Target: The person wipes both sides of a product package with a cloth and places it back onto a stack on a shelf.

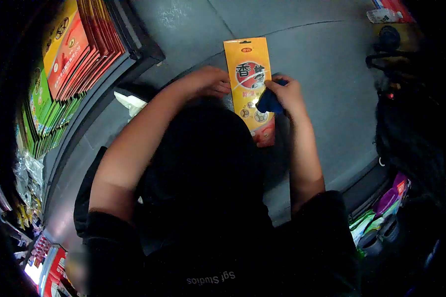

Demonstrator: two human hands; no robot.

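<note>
A tall yellow packet [248, 57] with large dark characters, a red circle and a reddish lower end is in front of me, over the grey floor. My left hand [210, 81] is at its left edge, fingers curled against it; the fingertips are partly hidden. On the right side, my right hand [288, 94] pinches a dark blue cloth [270, 102] and presses it against the packet's front. The cloth covers part of the printing. Below, the packet's lower end is beside the dark shape of my head.
At the left, a shelf [136, 49] holds rows of upright red packets [72, 54] and green packets [47, 111]. A white item [130, 103] lies near my left forearm. More goods, including a purple bag [389, 200], are at the lower right.
</note>
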